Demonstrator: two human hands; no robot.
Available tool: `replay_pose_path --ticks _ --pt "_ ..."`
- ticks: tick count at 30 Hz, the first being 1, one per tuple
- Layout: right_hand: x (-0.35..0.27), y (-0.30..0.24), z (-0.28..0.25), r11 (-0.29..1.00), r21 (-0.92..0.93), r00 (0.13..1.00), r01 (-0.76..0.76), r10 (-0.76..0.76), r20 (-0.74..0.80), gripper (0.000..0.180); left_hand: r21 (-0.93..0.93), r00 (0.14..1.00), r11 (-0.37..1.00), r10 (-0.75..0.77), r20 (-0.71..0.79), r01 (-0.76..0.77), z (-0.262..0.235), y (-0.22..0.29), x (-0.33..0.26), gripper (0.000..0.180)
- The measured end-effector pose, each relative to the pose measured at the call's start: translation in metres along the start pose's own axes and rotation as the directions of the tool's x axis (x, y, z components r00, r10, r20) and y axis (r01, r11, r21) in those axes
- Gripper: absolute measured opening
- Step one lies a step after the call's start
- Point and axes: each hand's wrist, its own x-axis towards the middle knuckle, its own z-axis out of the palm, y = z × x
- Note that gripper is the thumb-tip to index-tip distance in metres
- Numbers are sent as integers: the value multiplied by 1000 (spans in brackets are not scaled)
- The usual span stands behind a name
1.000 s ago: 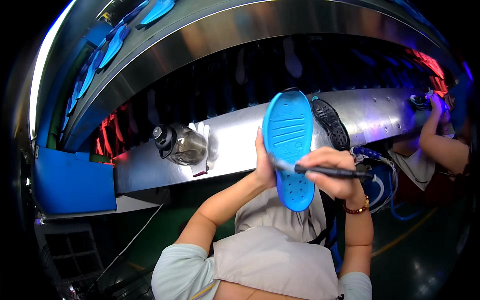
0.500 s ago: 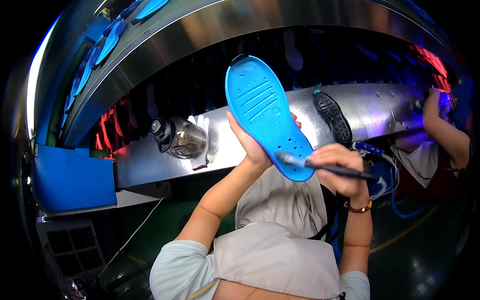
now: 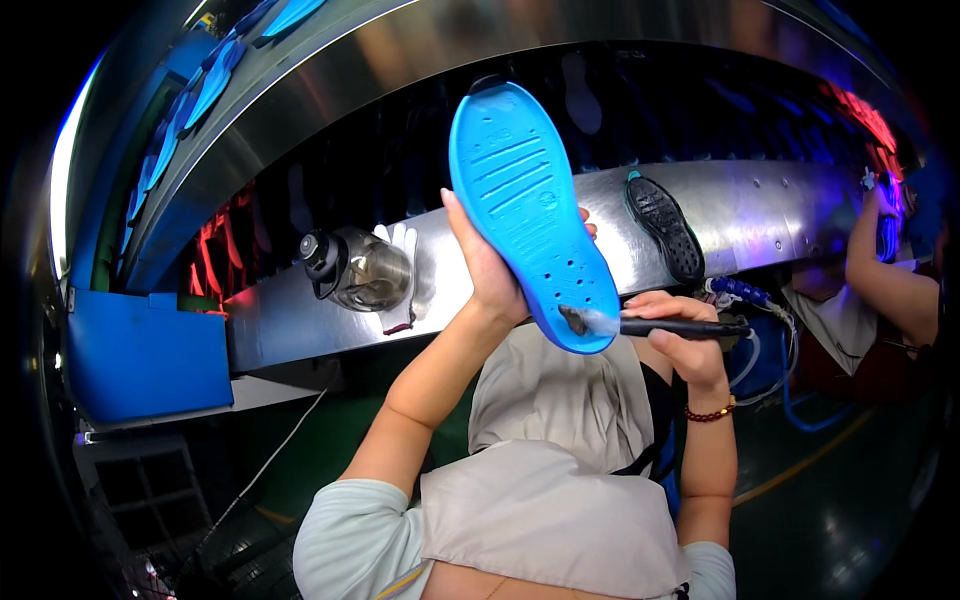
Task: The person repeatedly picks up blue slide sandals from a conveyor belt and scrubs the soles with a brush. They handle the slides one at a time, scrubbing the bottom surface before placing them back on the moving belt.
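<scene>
My left hand (image 3: 492, 268) holds a bright blue shoe sole (image 3: 520, 205) upright from behind, thumb along its left edge and fingertips showing at its right edge. The sole has raised bars across the forefoot, small holes toward the heel and a black piece at the toe end. In my right hand (image 3: 697, 357) is a brush (image 3: 665, 327) with a black handle, gripped between thumb and fingers. Its pale, dark-tipped bristles lie over the heel part of the sole.
On the metal ledge stand a clear bottle with a black lid (image 3: 370, 272), a white glove (image 3: 402, 262) beside it, and a black sole (image 3: 664, 228). A blue box (image 3: 150, 355) is at left. Another person's arm (image 3: 880, 265) works at far right.
The sole has moved slightly up and left and stands a bit more upright. My right hand has shifted a little, and the brush is now nearly level, its bristles still over the heel.
</scene>
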Motion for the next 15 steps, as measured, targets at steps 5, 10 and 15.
replay_pose_path --ticks 5,10,15 --pt "-3 6 33 879 477 943 14 147 -298 21 -89 994 990 -110 4 110 6 -31 -26 89" --pt "-7 -18 30 968 -246 998 -43 50 25 23 23 950 952 -307 63 306 -27 -28 -27 56" --pt "2 -42 16 951 -309 985 -29 80 153 23 82 862 878 -479 168 472 -29 -13 -20 51"
